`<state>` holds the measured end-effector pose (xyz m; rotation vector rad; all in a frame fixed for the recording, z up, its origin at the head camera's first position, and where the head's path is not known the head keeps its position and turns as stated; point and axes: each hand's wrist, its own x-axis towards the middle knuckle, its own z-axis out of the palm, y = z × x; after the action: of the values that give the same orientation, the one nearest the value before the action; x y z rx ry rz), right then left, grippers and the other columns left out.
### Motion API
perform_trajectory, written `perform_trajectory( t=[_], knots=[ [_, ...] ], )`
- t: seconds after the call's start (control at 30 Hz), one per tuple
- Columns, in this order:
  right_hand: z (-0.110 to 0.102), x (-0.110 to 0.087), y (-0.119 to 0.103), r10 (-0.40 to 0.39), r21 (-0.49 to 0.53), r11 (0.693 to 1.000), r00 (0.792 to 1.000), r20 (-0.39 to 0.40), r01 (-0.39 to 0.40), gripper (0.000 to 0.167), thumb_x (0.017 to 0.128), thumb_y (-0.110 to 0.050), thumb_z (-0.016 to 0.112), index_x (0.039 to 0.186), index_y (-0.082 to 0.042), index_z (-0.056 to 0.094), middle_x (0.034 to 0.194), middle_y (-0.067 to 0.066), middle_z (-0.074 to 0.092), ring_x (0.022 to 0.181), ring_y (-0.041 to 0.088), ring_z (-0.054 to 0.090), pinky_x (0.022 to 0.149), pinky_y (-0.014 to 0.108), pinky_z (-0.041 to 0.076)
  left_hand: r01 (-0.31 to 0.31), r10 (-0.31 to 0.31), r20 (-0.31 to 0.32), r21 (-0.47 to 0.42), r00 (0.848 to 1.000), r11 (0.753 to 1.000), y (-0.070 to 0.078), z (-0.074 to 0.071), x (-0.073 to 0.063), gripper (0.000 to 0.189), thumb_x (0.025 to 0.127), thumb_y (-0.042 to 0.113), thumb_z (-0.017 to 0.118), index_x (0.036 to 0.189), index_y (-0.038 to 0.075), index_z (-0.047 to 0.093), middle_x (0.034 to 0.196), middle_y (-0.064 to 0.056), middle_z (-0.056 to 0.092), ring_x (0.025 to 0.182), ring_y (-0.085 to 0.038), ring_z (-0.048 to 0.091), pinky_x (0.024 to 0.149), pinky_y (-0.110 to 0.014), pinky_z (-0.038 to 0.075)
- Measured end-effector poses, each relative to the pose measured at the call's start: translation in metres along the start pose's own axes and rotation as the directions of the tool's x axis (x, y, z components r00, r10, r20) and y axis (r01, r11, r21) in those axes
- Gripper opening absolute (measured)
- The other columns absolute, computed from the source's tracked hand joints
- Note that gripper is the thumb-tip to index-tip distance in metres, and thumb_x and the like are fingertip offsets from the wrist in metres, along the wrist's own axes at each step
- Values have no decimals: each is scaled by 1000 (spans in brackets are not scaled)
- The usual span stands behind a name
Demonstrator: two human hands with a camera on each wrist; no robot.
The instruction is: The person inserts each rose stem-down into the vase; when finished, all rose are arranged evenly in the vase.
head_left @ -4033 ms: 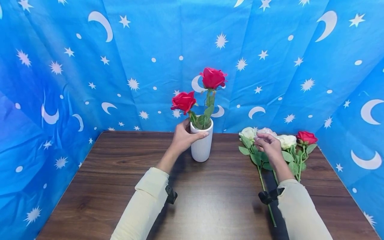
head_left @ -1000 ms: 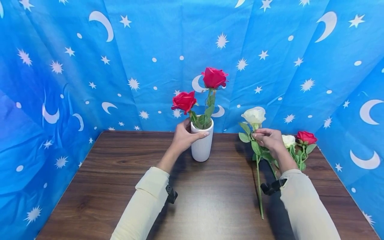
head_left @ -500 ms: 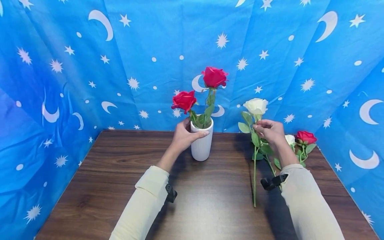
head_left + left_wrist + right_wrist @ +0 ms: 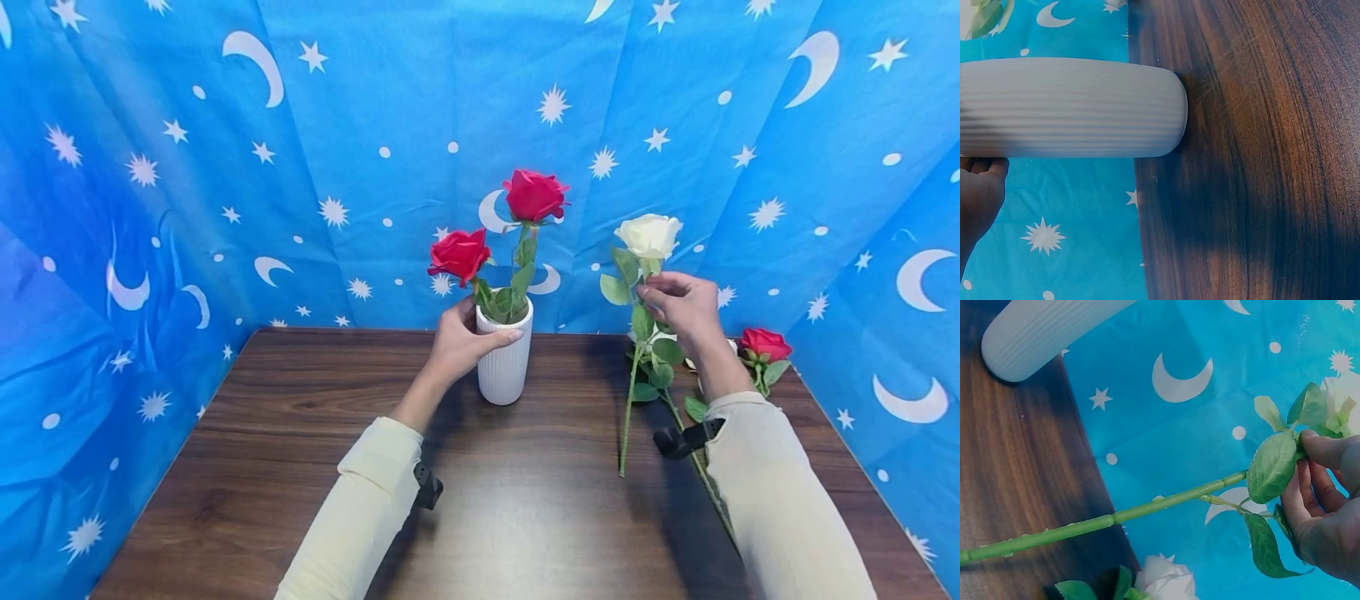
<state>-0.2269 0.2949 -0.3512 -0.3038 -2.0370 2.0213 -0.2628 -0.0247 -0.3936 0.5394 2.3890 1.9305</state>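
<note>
A ribbed white vase (image 4: 504, 367) stands upright near the table's back edge. Two red roses, one taller (image 4: 536, 197) and one lower (image 4: 459, 254), rise from it. My left hand (image 4: 467, 337) grips the vase near its rim, thumb across the front; its other fingers are mostly hidden behind. On the right, my right hand (image 4: 684, 307) pinches the green stem of a white rose (image 4: 649, 237) just under the bloom. That stem (image 4: 1166, 500) hangs down, slightly slanted, above the table.
More roses lie on the wooden table (image 4: 315, 467) at the right. A red rose (image 4: 765, 344) shows past my right wrist, and a pale rose (image 4: 1166, 578) is partly hidden by my hand in the head view. A blue star-patterned cloth (image 4: 360, 100) surrounds the table.
My right hand has taken hold of the white rose from the lying flowers and raised it, its stem swinging more upright. My left hand and the vase have stayed in place.
</note>
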Motion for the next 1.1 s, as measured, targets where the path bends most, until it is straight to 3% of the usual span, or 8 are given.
perform_trajectory(
  t=[0.13, 0.33, 0.5, 0.63, 1.1],
  knots=[
    [2, 0, -5, -25, -2, 1000, 999, -28, 25, 20, 92, 0, 70, 89, -19, 77, 72, -19, 72, 68, -5, 68, 61, 11, 56, 8, -8, -3, 9, 1000, 1000, 0, 0, -1, 66, 80, 27, 87, 137, 11, 57, 137, -9, 65, 129, -26, 63, 111, -44, 52],
    [4, -1, -13, -79, -32, 997, 996, -46, 77, 29, 92, 1, 69, 80, -24, 75, 70, -21, 73, 66, -5, 69, 61, 11, 57, 16, -16, -5, 11, 1000, 1000, 0, -1, -2, 67, 80, 28, 87, 137, 11, 57, 136, -9, 65, 129, -27, 63, 111, -44, 52],
    [7, -1, -20, -126, 60, 990, 991, -41, 128, 25, 90, 5, 70, 80, -17, 78, 70, -16, 74, 67, -3, 71, 62, 13, 59, 17, -17, -4, 15, 1000, 1000, 1, -1, -4, 67, 80, 29, 88, 137, 11, 57, 136, -9, 65, 128, -27, 63, 111, -45, 52],
    [9, -2, -26, -147, 116, 981, 988, -54, 152, 29, 89, 8, 70, 78, -18, 76, 69, -14, 75, 67, -2, 72, 61, 15, 60, 16, -16, 0, 21, 1000, 1000, 1, -1, -4, 68, 80, 29, 88, 138, 11, 57, 137, -9, 65, 129, -27, 63, 111, -45, 52],
    [20, -7, -55, -237, 126, 962, 970, -59, 243, 29, 88, 10, 69, 77, -16, 72, 68, -11, 74, 62, 1, 71, 59, 15, 59, 10, -10, 4, 19, 1000, 1000, 0, -2, -5, 68, 80, 28, 87, 138, 9, 57, 137, -10, 65, 129, -27, 63, 112, -44, 51]
  ],
)
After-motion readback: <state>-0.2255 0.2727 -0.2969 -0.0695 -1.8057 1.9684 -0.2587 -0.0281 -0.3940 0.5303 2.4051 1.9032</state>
